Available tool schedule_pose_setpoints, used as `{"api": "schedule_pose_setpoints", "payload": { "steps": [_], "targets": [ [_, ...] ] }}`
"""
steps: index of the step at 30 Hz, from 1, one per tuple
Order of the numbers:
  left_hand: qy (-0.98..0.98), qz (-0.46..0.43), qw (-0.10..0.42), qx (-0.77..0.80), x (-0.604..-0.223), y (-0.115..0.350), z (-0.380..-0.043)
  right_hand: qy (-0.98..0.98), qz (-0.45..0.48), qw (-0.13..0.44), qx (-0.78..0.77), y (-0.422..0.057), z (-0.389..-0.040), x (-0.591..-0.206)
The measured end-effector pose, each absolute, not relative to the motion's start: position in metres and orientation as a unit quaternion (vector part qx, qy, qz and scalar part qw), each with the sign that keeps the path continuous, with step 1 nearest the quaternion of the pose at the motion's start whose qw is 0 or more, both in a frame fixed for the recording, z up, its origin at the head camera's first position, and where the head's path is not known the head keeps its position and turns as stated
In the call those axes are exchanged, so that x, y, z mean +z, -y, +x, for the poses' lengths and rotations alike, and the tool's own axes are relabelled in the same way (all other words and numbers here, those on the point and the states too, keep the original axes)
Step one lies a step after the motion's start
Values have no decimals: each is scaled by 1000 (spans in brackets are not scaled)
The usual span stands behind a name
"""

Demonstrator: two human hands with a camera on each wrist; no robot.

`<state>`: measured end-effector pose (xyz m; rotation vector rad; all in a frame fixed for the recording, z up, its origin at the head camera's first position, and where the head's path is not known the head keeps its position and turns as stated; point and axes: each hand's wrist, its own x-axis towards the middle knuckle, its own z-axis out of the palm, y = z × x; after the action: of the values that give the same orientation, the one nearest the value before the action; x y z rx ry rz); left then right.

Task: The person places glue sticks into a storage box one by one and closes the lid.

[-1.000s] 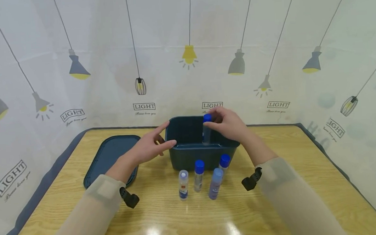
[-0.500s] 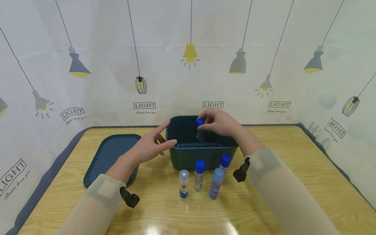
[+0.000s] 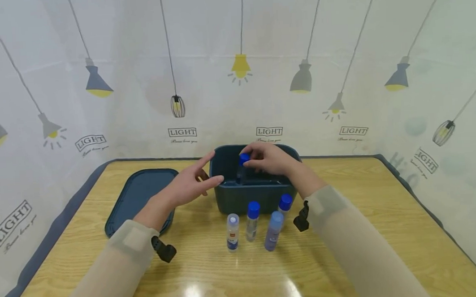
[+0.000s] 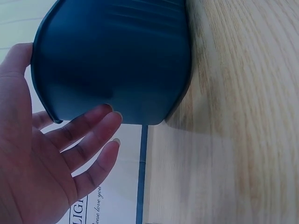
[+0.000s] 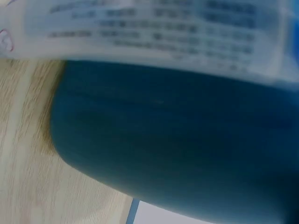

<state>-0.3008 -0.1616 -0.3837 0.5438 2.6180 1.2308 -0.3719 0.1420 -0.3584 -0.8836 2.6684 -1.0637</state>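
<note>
Right hand (image 3: 272, 160) pinches a blue-capped tube (image 3: 244, 159) near its top, tube down inside the dark bin (image 3: 234, 200); best keep it upright and let go only once it seems seated, base is hidden behind bin's front wall. Left hand (image 3: 185, 187), fingers spread, touches bin, handy for steadying. Four bottles (image 3: 252, 219) stand close in front, lid (image 3: 139, 194) lies left, neither seems to block the way

Head view faces forward-down over the table (image 3: 386, 203); 2 wrist views share its bin (image 3: 240, 200), much nearer.
</note>
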Motion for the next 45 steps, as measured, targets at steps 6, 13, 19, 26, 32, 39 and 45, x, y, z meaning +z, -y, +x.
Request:
{"api": "schedule_pose_setpoints", "payload": {
  "steps": [6, 13, 19, 26, 32, 39, 45],
  "targets": [
    [-888, 184, 100, 410, -383, 164, -301, -885, -309, 80, -340, -137, -370, -357],
    [-885, 188, 103, 414, -382, 162, -300, -901, -301, 84, -301, -135, -367, -356],
    [-885, 187, 105, 413, -383, 162, -300, -905, -306, 86, -283, -135, -368, -358],
    [-887, 191, 104, 408, -384, 163, -301, -906, -308, 82, -277, -136, -368, -358],
    [-886, 192, 105, 409, -383, 163, -301, -906, -303, 82, -284, -137, -368, -359],
    [-885, 188, 107, 412, -383, 161, -300, -907, -291, 78, -293, -138, -367, -358],
    [-885, 187, 103, 414, -385, 161, -301, -905, -285, 48, -311, -140, -368, -358]
  ]
}}
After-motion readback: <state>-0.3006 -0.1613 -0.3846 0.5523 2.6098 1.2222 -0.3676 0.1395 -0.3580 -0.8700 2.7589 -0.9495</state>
